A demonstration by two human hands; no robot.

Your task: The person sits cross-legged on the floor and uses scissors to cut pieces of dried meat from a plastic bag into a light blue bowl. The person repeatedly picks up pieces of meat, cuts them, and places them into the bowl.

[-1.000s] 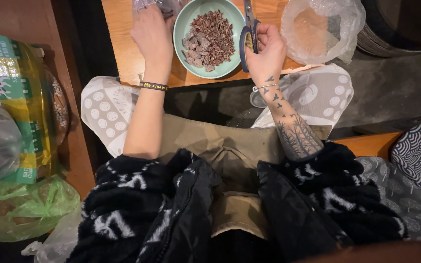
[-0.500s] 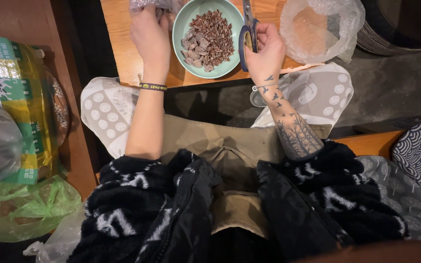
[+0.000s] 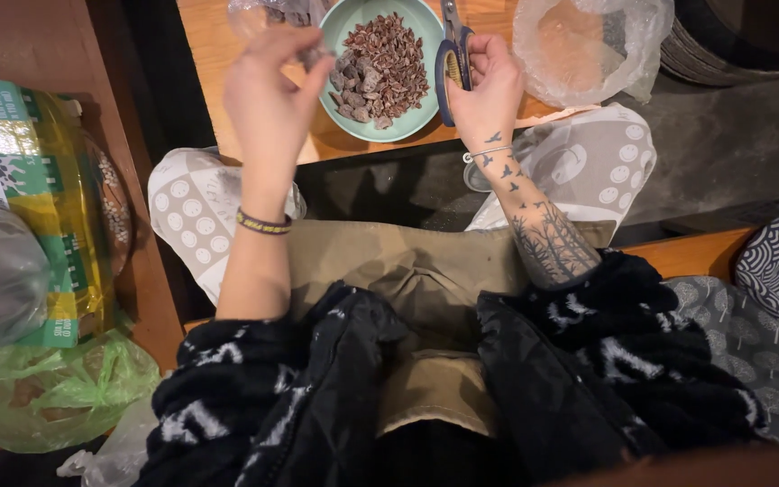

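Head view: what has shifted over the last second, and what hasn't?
The left hand has drawn back from the clear plastic bag at the table's far edge toward the body, fingers pinching something small, too blurred to identify. The right hand kept its grip on the blue-handled scissors beside the pale green round bowl of brown bits. Bowl, crumpled clear bag and wooden table stayed put.

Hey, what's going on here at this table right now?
A seated person is working over a pale green bowl filled with small brown dried pieces. The right hand holds blue-handled scissors at the bowl's rim. The left hand is raised beside the bowl, pinching a small piece. A clear plastic bag lies to the right on the wooden table.
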